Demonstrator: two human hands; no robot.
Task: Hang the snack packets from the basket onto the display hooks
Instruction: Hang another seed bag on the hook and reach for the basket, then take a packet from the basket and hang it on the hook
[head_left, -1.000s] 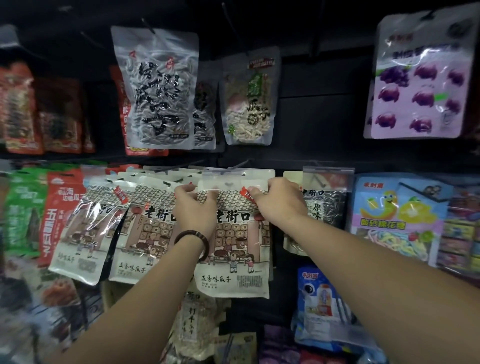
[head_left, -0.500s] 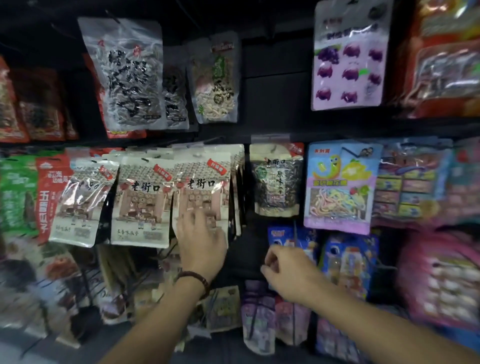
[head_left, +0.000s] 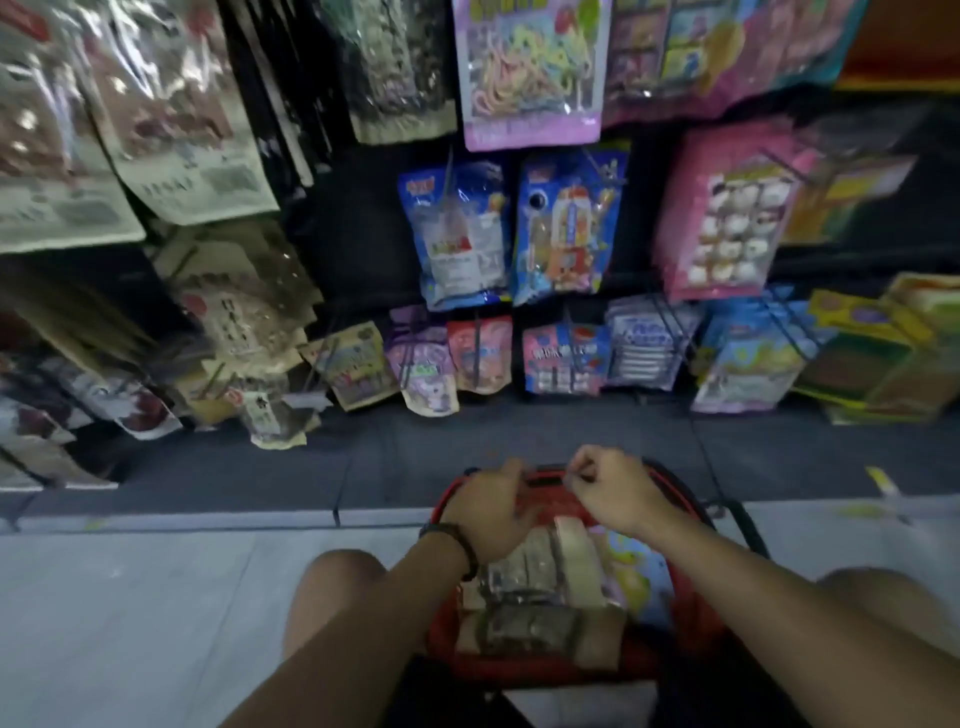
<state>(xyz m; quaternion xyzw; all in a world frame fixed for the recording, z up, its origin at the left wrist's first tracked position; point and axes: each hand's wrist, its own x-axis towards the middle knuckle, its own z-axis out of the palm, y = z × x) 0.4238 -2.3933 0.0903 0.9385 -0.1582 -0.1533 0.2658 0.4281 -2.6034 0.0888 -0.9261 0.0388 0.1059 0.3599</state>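
Both hands are hovering over the red basket (head_left: 540, 673) on the floor at the lower centre of the frame. The left hand (head_left: 488, 514), with a dark bracelet at the wrist, is dipping its fingers among the snack packets (head_left: 540, 566) standing inside; whether it is gripping one cannot be told. The right hand (head_left: 613, 493) is curling its fingers, thumb meeting forefinger, over the far rim, with blur hiding any hold. Hanging packets (head_left: 457, 234) are filling the display above.

Pale tiled floor (head_left: 130, 597), dark plinth (head_left: 249, 467)
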